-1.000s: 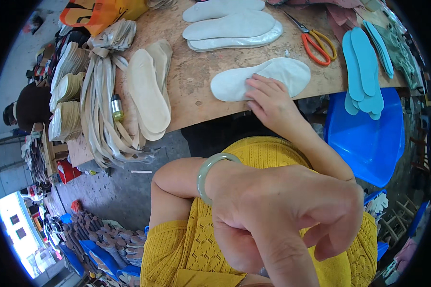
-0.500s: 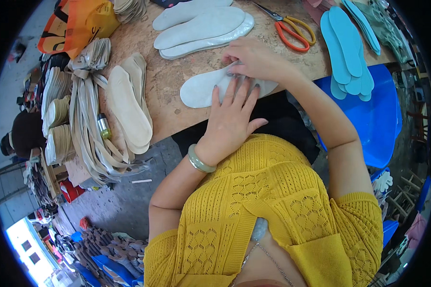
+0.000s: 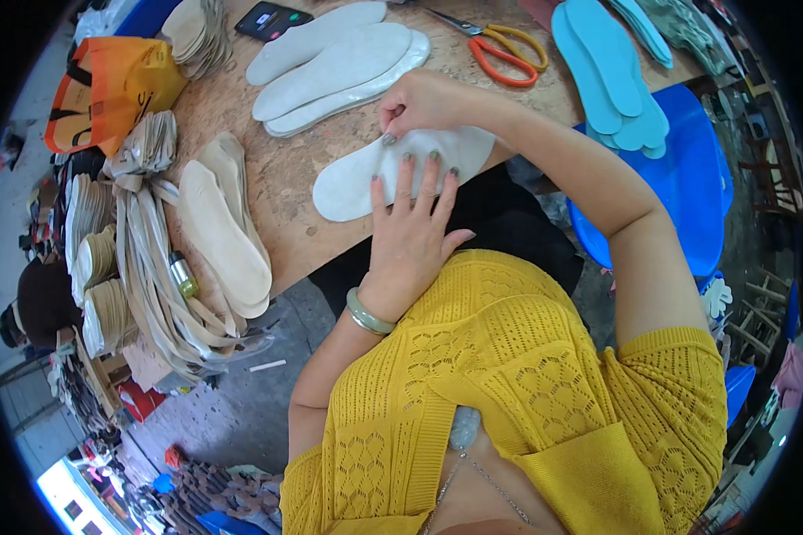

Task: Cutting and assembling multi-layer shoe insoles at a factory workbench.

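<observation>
A white insole (image 3: pixel 346 185) lies near the table's front edge, pointing left and right. My left hand (image 3: pixel 410 227) rests on it from the near side, fingers spread and flat, holding nothing. Over the insole's far edge is my right hand (image 3: pixel 419 100), its fingers curled into a pinch with the thumb tip against the surface. What sits between those fingertips, if anything, is too small to make out. Farther back, several white insoles (image 3: pixel 330 76) lie overlapped, the lowest with a shiny rim. Scissors (image 3: pixel 504 58) with orange and yellow handles lie to their right.
Blue insoles (image 3: pixel 598 62) overhang the table's right edge above a blue tub (image 3: pixel 687 223). To the left are beige insoles (image 3: pixel 223 241), beige strips (image 3: pixel 152 267), a small bottle (image 3: pixel 184 275), stacked pieces (image 3: pixel 98 254) and an orange bag (image 3: pixel 111 94). A phone (image 3: pixel 272 20) lies at the back.
My right hand has shifted left along the insole's far edge, and its fingers have curled in tighter. My left hand stays flat on the insole. The whole view has shifted and tilted slightly.
</observation>
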`<control>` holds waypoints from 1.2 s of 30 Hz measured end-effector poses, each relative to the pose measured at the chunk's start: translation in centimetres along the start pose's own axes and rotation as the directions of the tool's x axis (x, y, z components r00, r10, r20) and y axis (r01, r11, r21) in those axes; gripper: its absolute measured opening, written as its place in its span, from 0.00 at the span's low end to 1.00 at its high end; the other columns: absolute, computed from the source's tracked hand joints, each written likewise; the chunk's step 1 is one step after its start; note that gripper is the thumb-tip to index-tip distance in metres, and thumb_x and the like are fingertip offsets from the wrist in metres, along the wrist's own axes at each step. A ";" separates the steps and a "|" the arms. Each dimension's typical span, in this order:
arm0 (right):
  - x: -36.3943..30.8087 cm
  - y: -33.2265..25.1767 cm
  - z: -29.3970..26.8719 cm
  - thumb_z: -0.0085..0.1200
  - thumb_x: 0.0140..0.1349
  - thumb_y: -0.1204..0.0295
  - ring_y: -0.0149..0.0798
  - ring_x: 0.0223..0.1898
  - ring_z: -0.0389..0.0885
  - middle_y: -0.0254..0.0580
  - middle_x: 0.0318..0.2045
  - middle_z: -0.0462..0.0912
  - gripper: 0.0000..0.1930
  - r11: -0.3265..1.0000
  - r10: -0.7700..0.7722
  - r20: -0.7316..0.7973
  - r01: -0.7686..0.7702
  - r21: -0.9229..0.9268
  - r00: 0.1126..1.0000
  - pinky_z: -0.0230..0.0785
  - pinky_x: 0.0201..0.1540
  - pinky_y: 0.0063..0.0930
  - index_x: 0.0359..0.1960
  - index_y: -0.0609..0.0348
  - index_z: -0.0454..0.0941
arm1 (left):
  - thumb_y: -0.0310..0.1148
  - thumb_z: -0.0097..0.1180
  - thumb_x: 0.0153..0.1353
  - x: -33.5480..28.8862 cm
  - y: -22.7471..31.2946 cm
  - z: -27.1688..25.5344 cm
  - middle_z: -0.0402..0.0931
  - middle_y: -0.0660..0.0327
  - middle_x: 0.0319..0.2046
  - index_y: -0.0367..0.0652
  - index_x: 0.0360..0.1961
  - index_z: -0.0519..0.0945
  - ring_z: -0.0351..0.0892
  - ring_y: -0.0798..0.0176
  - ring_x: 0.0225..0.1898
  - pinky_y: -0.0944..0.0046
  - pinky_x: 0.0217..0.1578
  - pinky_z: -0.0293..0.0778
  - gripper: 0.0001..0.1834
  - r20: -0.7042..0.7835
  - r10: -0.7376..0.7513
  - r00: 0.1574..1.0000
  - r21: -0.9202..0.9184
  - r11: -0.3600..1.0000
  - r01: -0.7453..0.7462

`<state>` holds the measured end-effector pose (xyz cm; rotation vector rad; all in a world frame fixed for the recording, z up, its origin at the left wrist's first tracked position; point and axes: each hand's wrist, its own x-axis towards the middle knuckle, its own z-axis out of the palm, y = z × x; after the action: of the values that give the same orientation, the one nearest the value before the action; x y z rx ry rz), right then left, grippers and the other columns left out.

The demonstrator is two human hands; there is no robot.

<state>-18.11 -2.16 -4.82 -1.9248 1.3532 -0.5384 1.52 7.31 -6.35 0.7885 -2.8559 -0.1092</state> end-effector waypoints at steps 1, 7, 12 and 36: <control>0.1 -0.2 -0.1 0.60 0.51 0.74 0.28 0.27 0.78 0.37 0.24 0.83 0.06 1.000 -0.008 0.017 0.008 0.003 1.000 0.70 0.32 0.23 0.31 0.59 0.83 | 0.57 0.57 0.53 0.0 0.0 -0.1 0.57 0.53 0.67 0.47 0.65 0.65 0.51 0.46 0.69 0.37 0.64 0.47 0.41 -0.007 0.008 1.000 -0.005 1.000 -0.008; 0.3 -0.3 -2.6 0.58 0.53 0.75 0.29 0.29 0.78 0.36 0.26 0.83 0.07 0.997 -0.005 0.209 -0.010 0.074 0.978 0.70 0.34 0.25 0.34 0.59 0.83 | 0.52 0.60 0.53 0.7 -0.2 -1.0 0.64 0.53 0.60 0.45 0.58 0.71 0.60 0.45 0.63 0.36 0.59 0.53 0.34 -0.107 -0.003 0.994 -0.105 0.994 -0.008; -1.8 -2.7 -2.4 0.57 0.55 0.76 0.29 0.29 0.77 0.34 0.26 0.81 0.10 0.995 -0.103 0.164 0.103 0.014 0.981 0.69 0.34 0.27 0.40 0.58 0.79 | 0.42 0.65 0.52 1.8 -3.2 -2.5 0.69 0.53 0.55 0.45 0.53 0.72 0.67 0.46 0.55 0.47 0.57 0.59 0.29 -0.407 -0.292 0.865 -0.267 0.944 0.193; -11.1 -4.4 8.6 0.60 0.61 0.64 0.32 0.50 0.77 0.39 0.48 0.80 0.24 0.233 0.276 -0.328 0.268 0.935 0.903 0.68 0.53 0.29 0.56 0.63 0.72 | 0.32 0.48 0.70 1.8 -0.3 -3.1 0.74 0.66 0.39 0.39 0.48 0.69 0.71 0.77 0.40 0.74 0.41 0.70 0.11 -0.010 -0.516 0.857 -0.983 -0.152 -0.103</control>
<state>-13.47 11.76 -6.50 -0.6783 0.7971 -1.4844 0.77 6.10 -3.05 0.6596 -1.2437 -1.7154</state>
